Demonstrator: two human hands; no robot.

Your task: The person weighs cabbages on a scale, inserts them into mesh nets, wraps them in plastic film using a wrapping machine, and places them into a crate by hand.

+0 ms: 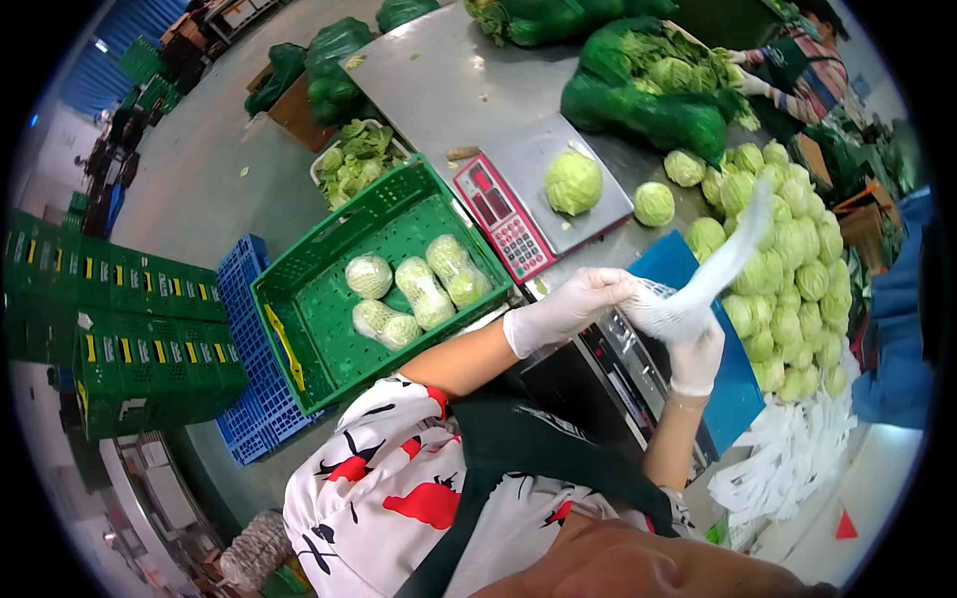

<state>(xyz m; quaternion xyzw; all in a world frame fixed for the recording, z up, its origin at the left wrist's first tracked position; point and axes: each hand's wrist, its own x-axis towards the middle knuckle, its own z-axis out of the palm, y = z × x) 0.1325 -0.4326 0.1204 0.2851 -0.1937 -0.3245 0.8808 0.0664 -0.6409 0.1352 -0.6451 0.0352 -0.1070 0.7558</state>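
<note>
My left hand (588, 299), in a white glove, pinches the edge of a white foam net sleeve (733, 254). My gloved right hand (698, 349) is at the sleeve's near end, its fingers partly covered by the mesh and bent round it. The loose end of the sleeve sticks up and away, blurred. Beyond my hands, a cabbage (573, 182) rests on a red-edged scale (513, 224), and another cabbage (654, 203) lies beside it. Under my right hand is a blue board (733, 384).
Netted cabbages (424, 292) lie in a green crate (329, 244) at left. Many cabbages (788, 264) are piled at right above white sleeves (788, 453). Green net sacks (648, 115) lie on the metal table (429, 75). A co-worker (797, 75) stands across. Green crates (150, 374) are stacked far left.
</note>
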